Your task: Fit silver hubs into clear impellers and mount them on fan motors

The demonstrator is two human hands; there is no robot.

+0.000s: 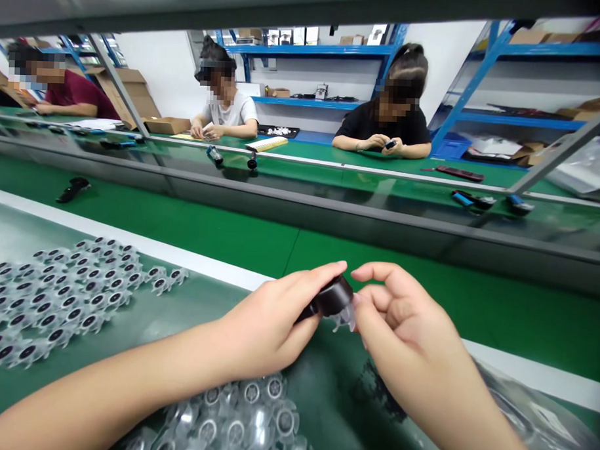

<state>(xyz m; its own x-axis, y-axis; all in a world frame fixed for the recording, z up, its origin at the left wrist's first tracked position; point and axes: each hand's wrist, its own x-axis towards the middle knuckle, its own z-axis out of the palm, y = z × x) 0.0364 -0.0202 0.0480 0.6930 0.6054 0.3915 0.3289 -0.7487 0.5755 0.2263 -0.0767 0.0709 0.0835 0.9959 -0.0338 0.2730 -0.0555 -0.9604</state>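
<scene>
In the middle of the view, my left hand (272, 316) is wrapped around a black device with a round head (334, 296). A clear plastic piece with small prongs (344, 318) sits at the underside of that head. My right hand (409, 321) is at the head's right side, its thumb and curled fingers pinching the clear piece's edge; the index finger is bent above. Below my left forearm lies a pile of clear plastic pieces with round centres (236, 433). More clear pieces with black round centres (71, 301) are spread on the green tabletop at left.
Past the white strip, a green conveyor belt (221, 232) carries a black device (73, 189). Beyond a metal rail, several people sit working at another green bench, one holding a small dark device (390, 144). Plastic bags (539, 410) lie at lower right. A shelf edge hangs overhead.
</scene>
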